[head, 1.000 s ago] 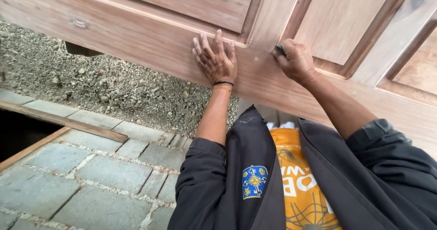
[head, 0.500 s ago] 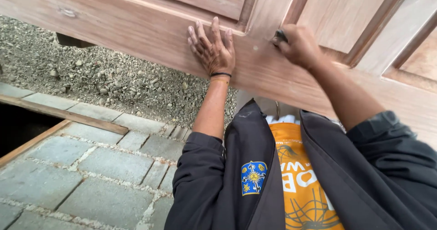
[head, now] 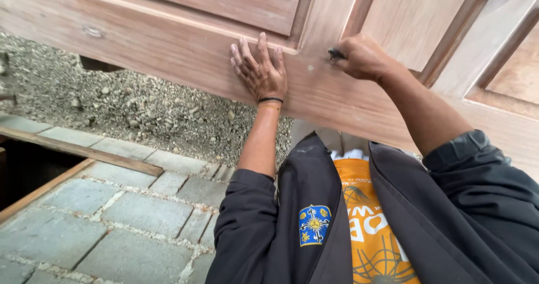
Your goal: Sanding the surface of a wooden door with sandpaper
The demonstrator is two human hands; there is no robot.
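Wood fills the top of my view: a panelled door (head: 185, 42) lying across in front of me, its broad bottom rail running from upper left down to the right, with recessed panels and upright stiles above it. My right hand (head: 362, 56) is clenched around a small dark tool (head: 336, 53), only its tip showing past my fingers; I cannot tell what kind it is. That tip sits against the door where a stile meets the rail, beside the moulded edge of a panel. My left hand (head: 259, 70) lies flat on the rail just to the left of it, fingers spread and released, gripping nothing, fingertips reaching up to the lower edge of the panel moulding. A dark band (head: 270, 100) circles that wrist. Both forearms are bare, the sleeves of my dark jacket (head: 449, 205) pushed up toward the elbows. The jacket hangs open over an orange shirt (head: 370, 228), and a blue and yellow badge (head: 314, 225) sits on its left front. Under the door's edge, to the left, the ground is loose grey gravel (head: 129, 107). Nearer to me lie grey paving blocks (head: 118, 216). A wooden batten (head: 90, 152) crosses the blocks at a slant, and beyond it at the far left is a dark opening (head: 28, 166).
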